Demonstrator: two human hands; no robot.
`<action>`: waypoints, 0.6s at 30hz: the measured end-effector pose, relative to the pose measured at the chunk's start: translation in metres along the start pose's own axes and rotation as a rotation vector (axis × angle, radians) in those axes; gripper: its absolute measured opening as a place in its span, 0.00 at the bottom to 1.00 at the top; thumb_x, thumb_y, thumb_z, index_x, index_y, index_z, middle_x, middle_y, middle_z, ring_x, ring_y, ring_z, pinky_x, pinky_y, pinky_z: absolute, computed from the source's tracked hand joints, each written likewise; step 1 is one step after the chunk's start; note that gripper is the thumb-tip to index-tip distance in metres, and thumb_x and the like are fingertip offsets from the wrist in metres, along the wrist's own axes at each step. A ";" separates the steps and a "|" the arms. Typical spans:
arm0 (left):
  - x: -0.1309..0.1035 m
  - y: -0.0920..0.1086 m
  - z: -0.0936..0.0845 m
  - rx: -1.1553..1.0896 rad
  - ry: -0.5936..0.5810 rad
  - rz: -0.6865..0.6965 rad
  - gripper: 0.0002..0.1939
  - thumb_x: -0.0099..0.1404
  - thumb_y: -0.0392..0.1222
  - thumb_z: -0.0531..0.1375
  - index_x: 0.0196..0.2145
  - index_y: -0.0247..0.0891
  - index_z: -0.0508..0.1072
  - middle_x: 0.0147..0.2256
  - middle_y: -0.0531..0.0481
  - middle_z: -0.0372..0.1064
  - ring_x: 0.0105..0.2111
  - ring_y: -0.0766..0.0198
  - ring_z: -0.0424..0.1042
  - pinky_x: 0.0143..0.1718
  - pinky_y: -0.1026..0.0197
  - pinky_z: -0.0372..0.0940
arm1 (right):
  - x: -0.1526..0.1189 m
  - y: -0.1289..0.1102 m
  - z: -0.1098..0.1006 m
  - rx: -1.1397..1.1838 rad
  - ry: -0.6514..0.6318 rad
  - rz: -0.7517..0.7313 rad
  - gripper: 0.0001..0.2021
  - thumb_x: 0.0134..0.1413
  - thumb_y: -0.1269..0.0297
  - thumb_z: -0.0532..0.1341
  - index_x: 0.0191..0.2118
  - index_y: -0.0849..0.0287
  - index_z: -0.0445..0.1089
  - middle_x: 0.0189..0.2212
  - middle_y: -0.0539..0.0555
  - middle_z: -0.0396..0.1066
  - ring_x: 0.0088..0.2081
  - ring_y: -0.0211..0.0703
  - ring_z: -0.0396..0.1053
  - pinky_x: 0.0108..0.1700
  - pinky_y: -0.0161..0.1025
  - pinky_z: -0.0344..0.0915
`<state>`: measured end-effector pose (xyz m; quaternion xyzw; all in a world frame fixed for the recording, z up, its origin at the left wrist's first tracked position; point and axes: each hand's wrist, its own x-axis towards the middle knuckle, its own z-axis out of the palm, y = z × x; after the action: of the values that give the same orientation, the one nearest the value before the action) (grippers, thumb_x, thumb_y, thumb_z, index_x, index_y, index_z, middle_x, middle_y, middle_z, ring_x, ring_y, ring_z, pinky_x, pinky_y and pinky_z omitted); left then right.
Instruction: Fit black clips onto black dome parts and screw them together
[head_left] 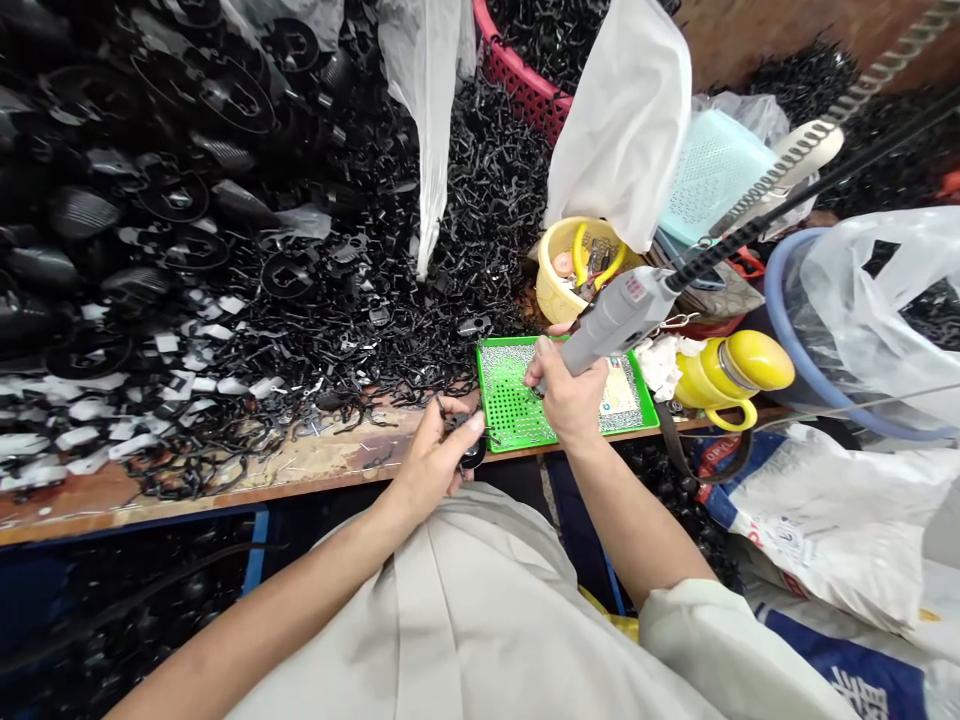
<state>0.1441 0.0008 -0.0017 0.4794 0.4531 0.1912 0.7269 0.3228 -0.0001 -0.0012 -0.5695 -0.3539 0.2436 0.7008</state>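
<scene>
My left hand [439,455] is closed around a small black plastic part [472,452], just left of the green tray's near corner. My right hand [568,385] grips a grey electric screwdriver [619,315] over the green tray [491,443]. The tool's tip is hard to make out near the fingers. Many small silvery screws [512,358] lie in the tray, along with a pale label card [619,385]. A coiled cord and a black cable run from the tool toward the upper right.
Black parts [480,200] and white pieces [82,435] are heaped on the bench. Behind the tray stands a yellow tub [555,290] with pliers. On the right are a yellow flask [731,375], a blue bucket [780,300] and white sacks [840,510].
</scene>
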 end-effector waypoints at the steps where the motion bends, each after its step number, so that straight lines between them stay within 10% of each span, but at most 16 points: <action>1: 0.000 0.000 -0.001 0.034 -0.003 0.014 0.20 0.59 0.55 0.61 0.41 0.44 0.57 0.24 0.61 0.62 0.16 0.71 0.64 0.13 0.71 0.54 | -0.002 0.000 0.000 0.000 -0.011 0.004 0.14 0.53 0.57 0.65 0.41 0.56 0.63 0.16 0.40 0.64 0.16 0.34 0.64 0.22 0.34 0.64; 18: 0.002 -0.005 0.001 0.150 0.081 0.189 0.18 0.54 0.43 0.65 0.39 0.41 0.61 0.30 0.57 0.64 0.24 0.70 0.62 0.26 0.67 0.60 | -0.032 -0.055 0.047 0.344 -0.088 0.052 0.11 0.55 0.56 0.63 0.40 0.53 0.64 0.18 0.41 0.60 0.17 0.32 0.61 0.22 0.35 0.64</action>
<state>0.1455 -0.0007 -0.0065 0.5651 0.4477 0.2435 0.6488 0.2630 -0.0073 0.0502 -0.4387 -0.3226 0.3432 0.7653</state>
